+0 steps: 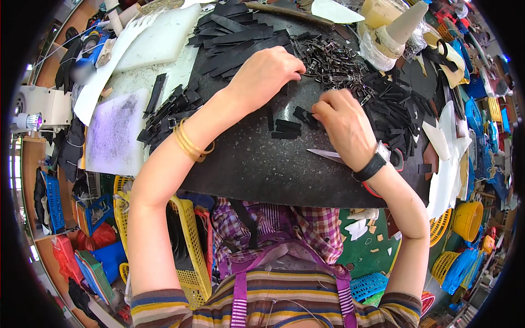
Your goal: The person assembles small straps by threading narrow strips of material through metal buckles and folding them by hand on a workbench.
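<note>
On the dark work surface (246, 169), my left hand (270, 68) is closed in a pinch at the edge of a heap of small metal buckles (333, 57); what lies between its fingertips is too small to make out. Long black strips (235, 41) are piled just beyond and to the left of it. My right hand (344, 123) has its thumb and fingers closed on a short black strip (305, 116). Several similar short pieces (286, 129) lie to its left. Partly under my right wrist rest red-handled scissors (326, 155), blades pointing left.
Short black strips (396, 106) form a heap at the right. Black strap pieces with buckles (172, 112) lie at the left, beside a stained white board (116, 131). A wrapped container with a pale cone (404, 24) stands at the far right. A yellow basket (188, 246) sits below the table edge.
</note>
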The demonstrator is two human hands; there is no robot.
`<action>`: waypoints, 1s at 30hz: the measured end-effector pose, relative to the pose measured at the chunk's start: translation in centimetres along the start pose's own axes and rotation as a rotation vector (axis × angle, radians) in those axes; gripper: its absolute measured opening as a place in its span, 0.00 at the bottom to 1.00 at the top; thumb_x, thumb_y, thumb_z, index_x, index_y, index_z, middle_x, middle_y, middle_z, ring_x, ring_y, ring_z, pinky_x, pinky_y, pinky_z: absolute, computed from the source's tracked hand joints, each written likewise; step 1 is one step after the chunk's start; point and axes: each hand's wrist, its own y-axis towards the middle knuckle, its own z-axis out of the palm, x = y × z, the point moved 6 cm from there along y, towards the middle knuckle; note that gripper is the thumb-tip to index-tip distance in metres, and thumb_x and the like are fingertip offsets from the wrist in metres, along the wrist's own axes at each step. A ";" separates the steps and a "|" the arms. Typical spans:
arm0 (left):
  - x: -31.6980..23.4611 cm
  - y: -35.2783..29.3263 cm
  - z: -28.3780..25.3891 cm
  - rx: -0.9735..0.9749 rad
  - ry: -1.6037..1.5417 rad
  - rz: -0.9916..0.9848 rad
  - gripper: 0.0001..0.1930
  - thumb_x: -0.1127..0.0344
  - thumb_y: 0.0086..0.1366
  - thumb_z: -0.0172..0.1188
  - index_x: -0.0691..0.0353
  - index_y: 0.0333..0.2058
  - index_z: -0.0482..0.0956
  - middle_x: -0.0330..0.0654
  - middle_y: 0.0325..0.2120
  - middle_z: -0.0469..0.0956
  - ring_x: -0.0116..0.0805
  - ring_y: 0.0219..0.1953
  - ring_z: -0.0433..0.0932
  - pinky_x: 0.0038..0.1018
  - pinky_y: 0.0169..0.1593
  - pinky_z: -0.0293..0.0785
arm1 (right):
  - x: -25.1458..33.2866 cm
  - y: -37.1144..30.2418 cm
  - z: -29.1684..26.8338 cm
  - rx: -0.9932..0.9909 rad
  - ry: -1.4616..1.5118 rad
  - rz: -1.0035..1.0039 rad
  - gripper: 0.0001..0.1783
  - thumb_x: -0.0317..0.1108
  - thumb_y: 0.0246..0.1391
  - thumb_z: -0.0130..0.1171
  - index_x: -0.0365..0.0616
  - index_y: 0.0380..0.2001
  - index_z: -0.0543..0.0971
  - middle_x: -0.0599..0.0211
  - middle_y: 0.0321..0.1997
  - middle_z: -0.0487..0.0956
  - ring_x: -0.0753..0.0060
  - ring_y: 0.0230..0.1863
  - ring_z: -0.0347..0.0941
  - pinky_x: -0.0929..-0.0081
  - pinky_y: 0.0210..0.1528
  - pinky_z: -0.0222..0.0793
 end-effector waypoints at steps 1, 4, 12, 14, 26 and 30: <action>-0.6 0.0 -0.4 0.006 -0.001 0.003 0.07 0.72 0.54 0.60 0.67 0.32 0.78 0.44 0.29 0.79 0.42 0.34 0.77 0.31 0.40 0.74 | 0.0 0.0 -0.4 -0.002 0.002 0.006 0.05 0.25 0.44 0.55 0.42 0.29 0.73 0.63 0.34 0.72 0.60 0.35 0.70 0.67 0.35 0.68; -3.4 -0.7 -2.5 0.038 -0.368 -0.232 0.09 0.75 0.58 0.56 0.68 0.38 0.79 0.43 0.30 0.80 0.31 0.30 0.79 0.22 0.37 0.74 | 0.1 -0.1 -3.4 -0.150 0.267 0.137 0.09 0.20 0.41 0.59 0.39 0.30 0.76 0.61 0.44 0.75 0.58 0.39 0.72 0.68 0.41 0.70; -8.5 -5.5 -4.3 -0.061 -0.539 -0.441 0.15 0.78 0.51 0.64 0.67 0.40 0.80 0.39 0.33 0.78 0.24 0.31 0.76 0.19 0.38 0.73 | 2.3 -0.9 -3.9 -0.070 0.617 0.136 0.08 0.20 0.44 0.59 0.38 0.31 0.76 0.59 0.33 0.77 0.56 0.35 0.75 0.70 0.37 0.71; -8.8 -6.2 -4.4 -0.121 -0.572 -0.456 0.15 0.75 0.51 0.65 0.65 0.40 0.80 0.40 0.32 0.78 0.25 0.31 0.76 0.21 0.36 0.73 | 2.7 -1.2 -3.4 -0.031 0.703 0.161 0.07 0.20 0.44 0.59 0.37 0.30 0.76 0.59 0.33 0.77 0.57 0.35 0.75 0.70 0.37 0.71; -10.0 -8.5 -2.7 -0.287 -0.821 -0.590 0.17 0.76 0.52 0.64 0.62 0.43 0.80 0.40 0.34 0.75 0.26 0.31 0.75 0.20 0.35 0.71 | 3.4 -2.2 -1.5 0.215 1.256 0.662 0.05 0.22 0.52 0.57 0.34 0.33 0.75 0.67 0.27 0.78 0.82 0.27 0.76 0.83 0.29 0.73; -10.4 -8.7 -2.8 -0.280 -0.746 -0.564 0.16 0.77 0.53 0.63 0.63 0.43 0.80 0.42 0.35 0.76 0.27 0.33 0.76 0.20 0.36 0.73 | 3.2 -2.1 -1.5 0.222 1.235 0.694 0.08 0.23 0.50 0.59 0.35 0.34 0.73 0.69 0.26 0.78 0.84 0.28 0.76 0.84 0.30 0.73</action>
